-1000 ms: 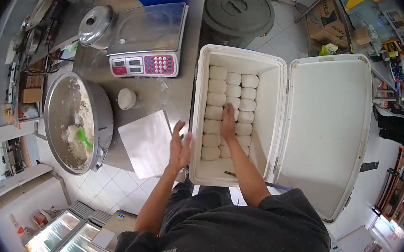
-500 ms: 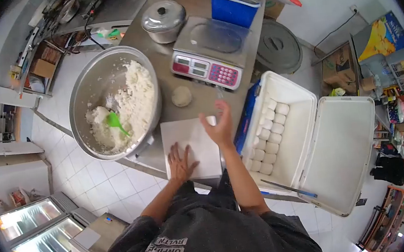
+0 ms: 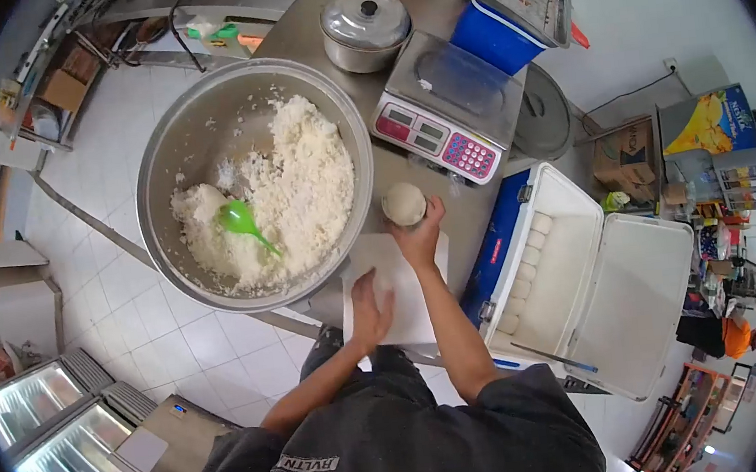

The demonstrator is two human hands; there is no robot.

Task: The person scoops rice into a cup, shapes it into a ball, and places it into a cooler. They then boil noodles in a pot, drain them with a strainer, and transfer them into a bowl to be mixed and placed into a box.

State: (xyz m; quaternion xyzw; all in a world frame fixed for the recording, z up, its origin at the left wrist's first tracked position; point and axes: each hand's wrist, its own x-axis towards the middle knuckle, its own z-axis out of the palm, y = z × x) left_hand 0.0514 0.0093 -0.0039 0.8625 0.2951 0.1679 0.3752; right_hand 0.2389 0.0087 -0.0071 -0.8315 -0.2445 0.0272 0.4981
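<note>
My right hand [image 3: 419,236] has its fingers and thumb around the near side of a small round cup-like piece [image 3: 403,203] with a pale top, on the steel table. Whether that is a cup or a dough lump is hard to tell. Over a white sheet or board [image 3: 408,302] at the near edge, my left hand [image 3: 370,312] holds nothing, thumb apart from the fingers. To the left is a large metal basin [image 3: 154,204] of white crumbly mass [image 3: 318,187], with a green scoop [image 3: 238,217] lying in it.
Right of the table, an open blue-and-white cooler [image 3: 570,225] holds rows of white rounds [image 3: 526,271]; a dark stick [image 3: 552,358] crosses its edge. A digital scale [image 3: 448,109], a lidded pot [image 3: 366,30] and a blue bin [image 3: 495,37] stand farther back. A person [image 3: 725,335] is far right.
My right hand has moved forward from above the white sheet and closed around the round piece. My left hand has lifted from lying flat on the sheet. The view has shifted.
</note>
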